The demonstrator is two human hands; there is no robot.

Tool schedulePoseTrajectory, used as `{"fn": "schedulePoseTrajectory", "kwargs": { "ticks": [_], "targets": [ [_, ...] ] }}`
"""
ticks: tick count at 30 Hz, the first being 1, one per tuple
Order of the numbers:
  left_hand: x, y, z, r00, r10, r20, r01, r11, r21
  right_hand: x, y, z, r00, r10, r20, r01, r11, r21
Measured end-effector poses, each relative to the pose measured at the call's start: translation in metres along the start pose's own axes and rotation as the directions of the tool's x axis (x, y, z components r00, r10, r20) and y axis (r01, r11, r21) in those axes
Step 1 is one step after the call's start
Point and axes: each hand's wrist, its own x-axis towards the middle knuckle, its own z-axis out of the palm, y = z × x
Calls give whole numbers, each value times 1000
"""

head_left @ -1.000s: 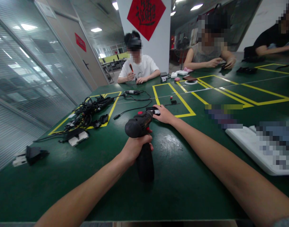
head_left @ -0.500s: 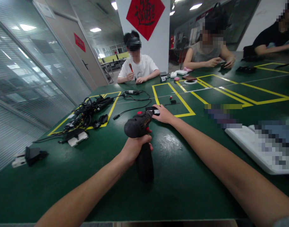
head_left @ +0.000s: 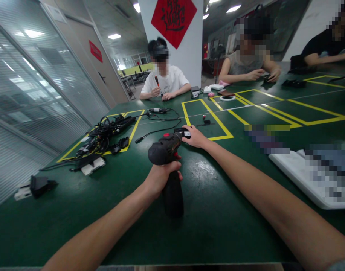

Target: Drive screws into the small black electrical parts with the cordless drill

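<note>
At left, a tangled bundle of black cables (head_left: 104,137) lies on the green workbench (head_left: 214,229). The left hand (head_left: 162,181) is clenched around the grip of a cordless drill (head_left: 165,149), over the bench, and the right hand (head_left: 196,137) is grasping a small black piece (head_left: 182,131) at its nose. I think a weak pinch could drop this piece, and the thin black cable (head_left: 158,130) just beside could catch the drill; the white board (head_left: 291,177) stands at right

The person is showing a bare, slim left forearm (head_left: 96,233) and right forearm (head_left: 274,195), an ungloved left hand (head_left: 162,180) and right hand (head_left: 195,137), and a grey fabric edge (head_left: 340,265), probably a sleeve, at the lower right corner.
</note>
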Motion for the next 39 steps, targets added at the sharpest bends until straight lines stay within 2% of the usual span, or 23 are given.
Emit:
{"fn": "schedulePoseTrajectory", "kwargs": {
  "ticks": [5, 10, 16, 21, 24, 30, 39],
  "targets": [
    [1, -1, 0, 1000, 14, 0, -14, 1000, -13, 1, -1, -2, 999, 35, 5, -35, 999, 35],
    [1, -1, 0, 1000, 27, -4, -27, 999, -20, 3, 4, -2, 1000, 13, 5, -13, 995, 97],
    [0, 0, 1, 1000, 12, -9, -12, 1000, -18, 8, 6, -3, 993, 61, -101, -42, 983, 179],
    [0, 0, 0, 1000, 12, 9, -12, 1000, -20, 7, 4, -12, 933, 191, -304, -164, 980, 112],
    [0, 0, 0, 1000, 10, 12, -9, 1000, -15, 4, 3, -16, 891, 275, -363, -282, 959, 34],
    [-1, 0, 1, 1000, 9, -3, -9, 1000, -29, 3, 5, -18, 858, 395, -328, -426, 904, -27],
    [1, -1, 0, 1000, 7, 1, -7, 1000, -18, 4, 6, -20, 877, 391, -280, -396, 917, 42]
  ]
}}
